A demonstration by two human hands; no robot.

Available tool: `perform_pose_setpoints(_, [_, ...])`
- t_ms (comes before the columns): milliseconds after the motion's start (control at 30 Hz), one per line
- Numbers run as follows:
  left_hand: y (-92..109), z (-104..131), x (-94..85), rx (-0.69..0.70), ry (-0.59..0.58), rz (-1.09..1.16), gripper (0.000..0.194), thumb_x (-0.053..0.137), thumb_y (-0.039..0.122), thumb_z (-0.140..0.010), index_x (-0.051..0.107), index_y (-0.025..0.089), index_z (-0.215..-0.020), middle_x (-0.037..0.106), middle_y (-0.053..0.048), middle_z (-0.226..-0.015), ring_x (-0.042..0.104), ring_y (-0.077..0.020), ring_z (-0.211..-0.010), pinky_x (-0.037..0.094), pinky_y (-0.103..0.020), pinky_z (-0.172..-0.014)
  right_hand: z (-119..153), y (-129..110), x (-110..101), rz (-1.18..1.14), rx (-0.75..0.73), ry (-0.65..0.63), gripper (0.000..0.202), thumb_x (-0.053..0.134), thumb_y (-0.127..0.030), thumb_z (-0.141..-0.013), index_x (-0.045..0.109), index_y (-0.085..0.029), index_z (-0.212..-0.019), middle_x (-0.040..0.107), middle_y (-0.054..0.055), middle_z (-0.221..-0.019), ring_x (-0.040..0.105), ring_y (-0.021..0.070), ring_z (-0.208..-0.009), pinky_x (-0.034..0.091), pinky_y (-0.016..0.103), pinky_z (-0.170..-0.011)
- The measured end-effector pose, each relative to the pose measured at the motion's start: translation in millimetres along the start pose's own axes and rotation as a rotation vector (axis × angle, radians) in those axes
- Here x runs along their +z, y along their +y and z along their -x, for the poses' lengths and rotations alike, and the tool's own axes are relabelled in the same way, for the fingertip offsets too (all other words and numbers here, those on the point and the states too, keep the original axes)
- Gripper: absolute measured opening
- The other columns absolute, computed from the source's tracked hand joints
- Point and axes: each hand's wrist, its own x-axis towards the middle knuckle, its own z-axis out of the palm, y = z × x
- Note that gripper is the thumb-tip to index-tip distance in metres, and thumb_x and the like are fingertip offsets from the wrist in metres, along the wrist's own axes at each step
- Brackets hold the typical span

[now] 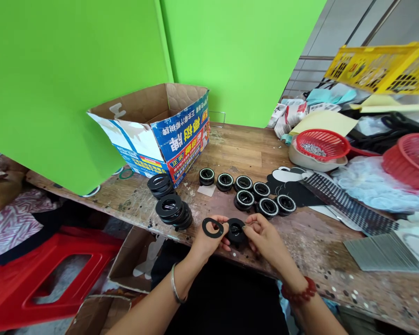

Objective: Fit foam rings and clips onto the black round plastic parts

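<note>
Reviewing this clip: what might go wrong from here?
1. The flat black oval ring overlaps the left hand while both hands work at the black round part, so it might slip or get bent.
2. The stacked black round pieces stand near the front edge of the worn wooden table; a forearm knock might topple them.
</note>
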Motion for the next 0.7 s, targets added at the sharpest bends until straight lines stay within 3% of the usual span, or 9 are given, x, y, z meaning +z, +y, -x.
perform_pose_setpoints(100, [4.5, -6.2, 1.3, -0.018, -0.038, -0.032, 0.032, 0.080, 0.037, -0.067, 0.062, 0.015, -0.083, 0.060, 0.003, -0.054, 0.052, -0.0077, -0.035, 0.046, -0.018, -0.033, -10.3, -3.4, -1.6, -0.053, 0.128, -0.137, 0.035, 0.066, -0.054, -0.068, 0.054, -0.023, -0.077, 0.042, -0.012, -0.037, 0.031, 0.0074, -0.026, 0.017, 0.018, -0.031])
perform_pose_setpoints(200, [7.6, -14.1, 5.2, -0.007, -0.033, -0.066, 0.032, 0.083, 0.036, -0.064, 0.059, 0.017, -0.073, 0.055, 0.006, -0.049, 0.045, -0.0051, -0.031, 0.038, -0.014, -0.029, -24.8, -9.8, 0.4, -0.040, 0.138, -0.197, 0.040, 0.070, -0.058, -0.064, 0.053, -0.022, -0.067, 0.041, -0.011, -0.036, 0.029, 0.0053, -0.024, 0.014, 0.017, -0.029])
perform_pose_setpoints(400, [5.2, -17.5, 13.1, 0.047, 0.036, -0.085, 0.032, 0.080, 0.038, -0.066, 0.055, 0.018, -0.070, 0.049, 0.009, -0.045, 0.041, -0.0050, -0.030, 0.031, -0.013, -0.027, -33.2, -15.3, 6.0, 0.035, 0.067, -0.193, 0.044, 0.071, -0.057, -0.066, 0.048, -0.021, -0.056, 0.043, -0.009, -0.037, 0.031, 0.0050, -0.023, 0.016, 0.017, -0.025])
perform_pose_setpoints(567, [5.8, 16.4, -4.7, 0.084, 0.003, -0.032, 0.033, 0.079, 0.037, -0.065, 0.061, 0.016, -0.082, 0.055, 0.005, -0.055, 0.050, -0.0090, -0.040, 0.046, -0.021, -0.038, -10.0, -19.4, -0.5, 0.057, 0.002, -0.320, 0.036, 0.076, -0.049, -0.064, 0.055, -0.021, -0.076, 0.055, -0.009, -0.052, 0.050, 0.0090, -0.036, 0.036, 0.018, -0.032])
perform_pose_setpoints(633, [9.9, 37.6, -20.1, 0.180, 0.012, -0.045, 0.032, 0.077, 0.035, -0.067, 0.064, 0.017, -0.090, 0.055, 0.005, -0.062, 0.054, -0.0103, -0.045, 0.048, -0.023, -0.043, -3.6, -33.5, 0.7, 0.031, 0.000, -0.349, 0.037, 0.076, -0.048, -0.064, 0.054, -0.021, -0.076, 0.054, -0.009, -0.052, 0.051, 0.0093, -0.037, 0.038, 0.018, -0.034])
perform_pose_setpoints(700, [16.6, 57.6, -39.3, 0.366, 0.150, -0.123, 0.027, 0.074, 0.032, -0.070, 0.065, 0.019, -0.092, 0.056, 0.004, -0.068, 0.055, -0.0103, -0.051, 0.048, -0.023, -0.049, -1.0, -56.7, 8.9, -0.025, -0.010, -0.379, 0.037, 0.075, -0.049, -0.065, 0.053, -0.021, -0.074, 0.054, -0.008, -0.052, 0.051, 0.0092, -0.037, 0.038, 0.018, -0.035])
